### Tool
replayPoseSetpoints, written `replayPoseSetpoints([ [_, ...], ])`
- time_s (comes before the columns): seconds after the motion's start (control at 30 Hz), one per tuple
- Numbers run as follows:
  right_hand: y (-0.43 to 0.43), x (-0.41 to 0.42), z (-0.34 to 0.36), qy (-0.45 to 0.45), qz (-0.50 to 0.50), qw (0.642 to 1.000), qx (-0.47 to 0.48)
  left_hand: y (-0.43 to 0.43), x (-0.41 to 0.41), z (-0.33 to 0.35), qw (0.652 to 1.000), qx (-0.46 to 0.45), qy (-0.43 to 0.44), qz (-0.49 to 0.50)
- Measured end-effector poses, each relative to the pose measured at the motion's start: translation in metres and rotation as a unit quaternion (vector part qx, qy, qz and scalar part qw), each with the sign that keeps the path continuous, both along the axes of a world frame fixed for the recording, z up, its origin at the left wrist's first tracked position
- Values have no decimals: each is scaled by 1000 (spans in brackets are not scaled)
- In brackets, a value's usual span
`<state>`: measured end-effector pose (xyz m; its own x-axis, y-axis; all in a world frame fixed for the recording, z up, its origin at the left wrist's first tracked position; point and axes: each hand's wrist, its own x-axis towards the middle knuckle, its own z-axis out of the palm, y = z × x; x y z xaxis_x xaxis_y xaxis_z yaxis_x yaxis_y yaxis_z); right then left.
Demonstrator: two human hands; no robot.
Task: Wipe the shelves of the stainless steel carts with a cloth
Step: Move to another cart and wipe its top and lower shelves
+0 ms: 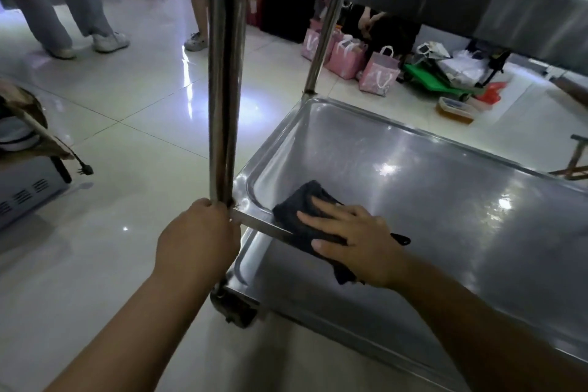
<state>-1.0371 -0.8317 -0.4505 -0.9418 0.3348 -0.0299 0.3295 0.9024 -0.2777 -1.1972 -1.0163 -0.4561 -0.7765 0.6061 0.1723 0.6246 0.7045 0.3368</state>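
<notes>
Seen from the head camera, the left hand [199, 232] curls its fingers round the cart's upright post [224, 73], probably to steady the cart against the push of wiping. The right hand [353, 242] lies flat with straight fingers, clasping nothing, and presses the dark cloth [297, 200] into the near-left corner of the lower shelf [445, 200], where dirt likely gathers.
</notes>
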Motion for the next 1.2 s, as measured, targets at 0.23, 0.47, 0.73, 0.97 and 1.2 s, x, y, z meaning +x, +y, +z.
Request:
replayPoseSetpoints([
  [0.23,97,24,1,-113,-388,914,32,58,31,9,976,104,41,-187],
  [0.47,78,50,-20,-3,-27,992,120,86,40,-17,977,65,37,-200],
  [0.73,140,-2,3,-102,-372,922,43,95,45,-16,978,47,65,-192],
  [0.97,104,28,-9,-33,-63,995,74,90,47,-15,980,51,59,-184],
  [1.2,123,91,1,-93,-389,915,60,98,57,-8,983,-16,41,-180],
])
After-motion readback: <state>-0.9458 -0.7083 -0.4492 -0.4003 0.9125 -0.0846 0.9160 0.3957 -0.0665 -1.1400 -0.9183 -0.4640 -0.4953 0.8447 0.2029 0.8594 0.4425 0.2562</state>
